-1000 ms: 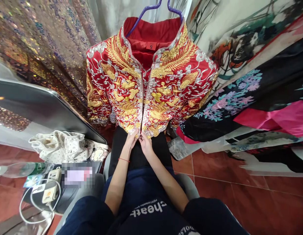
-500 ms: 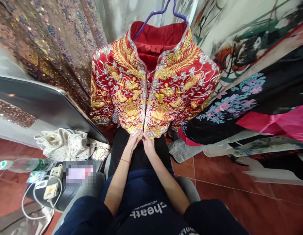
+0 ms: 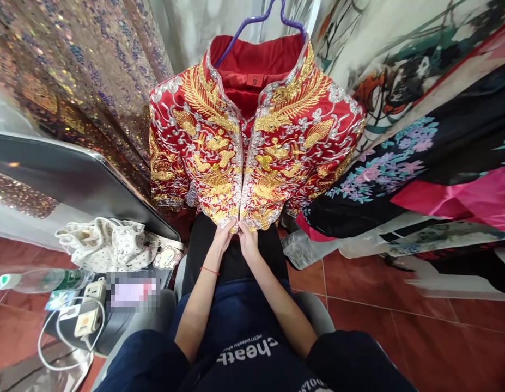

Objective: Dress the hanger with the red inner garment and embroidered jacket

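A red jacket (image 3: 219,163) with gold and silver embroidery hangs in front of me from a purple hanger (image 3: 252,20). Its collar stands up, and a small red size label (image 3: 255,80) marked S shows inside the neck. The two front edges meet down the middle. At the bottom hem, my left hand (image 3: 224,235) pinches the left front corner. Right beside it, my right hand (image 3: 248,239) pinches the other front corner. Both hands are closed on the fabric and nearly touch each other. The fingertips are partly hidden behind the hem.
Sequined fabric (image 3: 92,71) hangs at the left above a dark glossy panel (image 3: 64,169). Below lie a dotted white cloth bag (image 3: 109,245), a plastic bottle (image 3: 43,280), a power strip (image 3: 89,313) and a white cable (image 3: 42,348). Black floral garments (image 3: 452,141) hang at the right.
The view has shifted slightly, so the jacket's collar and hanger appear a little farther left. Both hands keep hold of the hem in the same place.
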A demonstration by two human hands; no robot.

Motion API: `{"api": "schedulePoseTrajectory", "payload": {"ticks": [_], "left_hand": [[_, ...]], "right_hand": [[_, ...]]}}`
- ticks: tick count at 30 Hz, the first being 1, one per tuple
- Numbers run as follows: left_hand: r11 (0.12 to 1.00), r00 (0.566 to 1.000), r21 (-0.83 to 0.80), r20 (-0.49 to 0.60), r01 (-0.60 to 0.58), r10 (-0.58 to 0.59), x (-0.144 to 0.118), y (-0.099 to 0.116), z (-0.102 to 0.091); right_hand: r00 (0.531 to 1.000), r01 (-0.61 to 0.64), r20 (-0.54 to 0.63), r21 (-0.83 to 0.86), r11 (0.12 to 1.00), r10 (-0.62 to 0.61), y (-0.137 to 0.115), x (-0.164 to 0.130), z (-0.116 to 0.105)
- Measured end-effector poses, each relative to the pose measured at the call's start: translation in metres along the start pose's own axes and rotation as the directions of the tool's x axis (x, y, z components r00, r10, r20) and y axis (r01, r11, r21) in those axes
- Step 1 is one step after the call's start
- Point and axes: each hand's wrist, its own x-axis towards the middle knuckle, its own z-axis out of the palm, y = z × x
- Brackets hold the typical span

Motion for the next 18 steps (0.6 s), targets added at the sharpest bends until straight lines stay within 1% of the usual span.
{"api": "schedulePoseTrajectory", "payload": {"ticks": [6,9,12,16,18], "left_hand": [[1.0,0.999,0.022,-0.036,-0.005,0.006,-0.005,0.004,0.003],[0.999,0.999,0.041,-0.036,-0.017,0.018,-0.006,0.006,0.002],[0.997,0.999,0.07,-0.027,-0.033,0.035,-0.006,0.004,0.002],[0.991,0.995,0.1,-0.051,-0.084,0.09,-0.005,0.0,0.003],[0.987,0.993,0.129,-0.062,-0.092,0.101,-0.004,0.0,0.002]], "right_hand": [[0.999,-0.016,-0.047,0.002,1.0,0.017,-0.001,0.0,0.005],[0.996,-0.022,-0.086,0.002,1.0,0.022,-0.001,-0.001,0.007],[0.99,-0.017,-0.137,-0.005,1.0,0.016,-0.002,0.0,0.008],[0.974,-0.008,-0.227,-0.02,1.0,0.003,-0.001,0.003,0.011],[0.965,-0.02,-0.263,-0.026,0.999,0.012,0.0,0.002,0.012]]}}
